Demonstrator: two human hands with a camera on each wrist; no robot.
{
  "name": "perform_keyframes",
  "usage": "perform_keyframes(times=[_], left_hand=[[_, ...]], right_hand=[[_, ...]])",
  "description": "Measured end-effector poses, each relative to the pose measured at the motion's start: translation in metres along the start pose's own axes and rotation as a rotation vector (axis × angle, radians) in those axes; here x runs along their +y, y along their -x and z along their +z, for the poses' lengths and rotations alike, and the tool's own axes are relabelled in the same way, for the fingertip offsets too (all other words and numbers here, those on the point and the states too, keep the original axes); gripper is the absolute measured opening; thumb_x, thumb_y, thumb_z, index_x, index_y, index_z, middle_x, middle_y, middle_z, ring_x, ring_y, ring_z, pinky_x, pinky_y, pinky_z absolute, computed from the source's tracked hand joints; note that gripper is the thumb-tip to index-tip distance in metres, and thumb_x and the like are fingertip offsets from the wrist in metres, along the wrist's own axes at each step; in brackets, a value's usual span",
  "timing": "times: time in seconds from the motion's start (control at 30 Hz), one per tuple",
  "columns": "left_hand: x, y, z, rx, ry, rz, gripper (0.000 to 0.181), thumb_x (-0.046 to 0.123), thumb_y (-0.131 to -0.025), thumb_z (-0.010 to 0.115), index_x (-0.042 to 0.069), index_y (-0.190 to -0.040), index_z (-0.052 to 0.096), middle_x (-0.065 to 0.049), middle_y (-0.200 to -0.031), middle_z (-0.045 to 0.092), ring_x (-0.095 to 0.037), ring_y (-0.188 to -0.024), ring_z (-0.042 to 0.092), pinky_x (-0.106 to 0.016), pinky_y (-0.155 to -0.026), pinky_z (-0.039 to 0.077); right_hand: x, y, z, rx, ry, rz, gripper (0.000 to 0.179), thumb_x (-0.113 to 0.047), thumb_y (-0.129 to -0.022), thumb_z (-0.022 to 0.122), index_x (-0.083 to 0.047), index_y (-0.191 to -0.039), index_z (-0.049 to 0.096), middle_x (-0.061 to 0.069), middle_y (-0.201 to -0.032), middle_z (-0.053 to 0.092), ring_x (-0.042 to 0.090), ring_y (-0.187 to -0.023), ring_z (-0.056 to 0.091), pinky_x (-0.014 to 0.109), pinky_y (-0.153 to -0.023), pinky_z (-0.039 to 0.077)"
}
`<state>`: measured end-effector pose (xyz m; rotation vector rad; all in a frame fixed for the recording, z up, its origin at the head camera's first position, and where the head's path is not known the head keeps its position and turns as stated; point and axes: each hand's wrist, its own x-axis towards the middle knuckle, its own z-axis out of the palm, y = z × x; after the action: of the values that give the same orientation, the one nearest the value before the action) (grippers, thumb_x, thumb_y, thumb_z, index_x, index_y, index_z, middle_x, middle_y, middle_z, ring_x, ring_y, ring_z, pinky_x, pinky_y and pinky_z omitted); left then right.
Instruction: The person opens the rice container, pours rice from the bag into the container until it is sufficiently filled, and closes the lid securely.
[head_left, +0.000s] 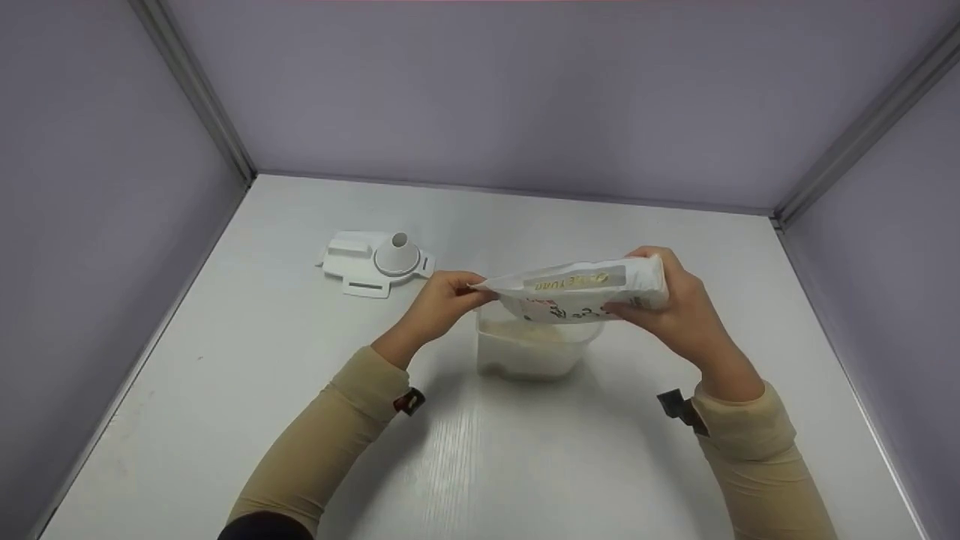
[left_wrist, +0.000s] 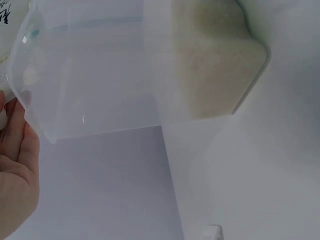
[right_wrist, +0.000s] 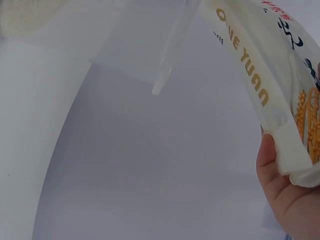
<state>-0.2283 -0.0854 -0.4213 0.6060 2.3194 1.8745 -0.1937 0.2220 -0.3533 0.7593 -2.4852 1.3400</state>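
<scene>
A white printed rice bag [head_left: 574, 296] lies nearly level over a clear plastic container [head_left: 525, 358], its open end to the left. Between thumb and fingers, my left hand [head_left: 444, 300] pinches the bag's mouth near the container's rim. My right hand [head_left: 679, 304] grips the bag's bottom end, raised slightly higher. Pale grains like rice [left_wrist: 225, 70] cover the container's floor. In the right wrist view, gold letters and orange grain ears show on the bag [right_wrist: 250, 65], with the right hand [right_wrist: 295, 202] at its lower end. The left wrist view shows fingers beside the container's rim.
A white plastic lid [head_left: 352, 262] with a cone-shaped spout [head_left: 399, 255] and side clips lies on the white table [head_left: 262, 360], left of the container. Grey-violet panels [head_left: 510, 97] wall the table at the back and both sides.
</scene>
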Motion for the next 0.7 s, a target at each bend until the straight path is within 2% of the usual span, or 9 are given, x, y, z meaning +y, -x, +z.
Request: perform_keyframes(times=[0.17, 0.4, 0.57, 0.7], left_hand=[[0.002, -0.001, -0.001, -0.014, -0.024, -0.001, 0.017, 0.009, -0.087, 0.066, -0.004, -0.097, 0.070, -0.011, -0.095, 0.068, -0.009, -0.077, 0.057, -0.024, -0.069, 0.048], [0.011, -0.008, -0.002, -0.053, -0.137, -0.010, 0.017, 0.013, -0.086, 0.068, 0.000, -0.096, 0.072, -0.008, -0.093, 0.069, -0.011, -0.078, 0.059, -0.026, -0.070, 0.050], [0.016, -0.014, 0.005, -0.050, -0.180, -0.008, 0.015, 0.013, -0.086, 0.068, 0.001, -0.094, 0.072, -0.006, -0.090, 0.069, -0.010, -0.074, 0.057, -0.024, -0.067, 0.049], [0.018, -0.019, 0.013, -0.054, -0.176, -0.002, 0.014, 0.011, -0.087, 0.067, 0.000, -0.094, 0.072, -0.007, -0.089, 0.069, -0.009, -0.073, 0.057, -0.023, -0.066, 0.049]], right_hand=[[-0.002, 0.000, -0.002, -0.001, 0.002, -0.012, 0.059, 0.000, -0.067, 0.082, 0.001, -0.116, 0.050, 0.004, -0.106, 0.065, 0.011, -0.094, 0.062, 0.020, -0.074, 0.051], [0.000, 0.001, -0.005, 0.003, 0.023, -0.029, 0.058, 0.001, -0.067, 0.081, 0.003, -0.116, 0.050, 0.005, -0.107, 0.065, 0.012, -0.096, 0.061, 0.020, -0.075, 0.051], [0.002, 0.006, -0.012, 0.015, 0.035, -0.034, 0.059, 0.002, -0.068, 0.081, 0.003, -0.117, 0.049, 0.006, -0.108, 0.064, 0.012, -0.098, 0.061, 0.020, -0.075, 0.051], [0.004, 0.009, -0.019, 0.018, 0.074, -0.036, 0.060, 0.003, -0.068, 0.081, 0.003, -0.118, 0.048, 0.006, -0.109, 0.064, 0.011, -0.098, 0.061, 0.019, -0.075, 0.051]])
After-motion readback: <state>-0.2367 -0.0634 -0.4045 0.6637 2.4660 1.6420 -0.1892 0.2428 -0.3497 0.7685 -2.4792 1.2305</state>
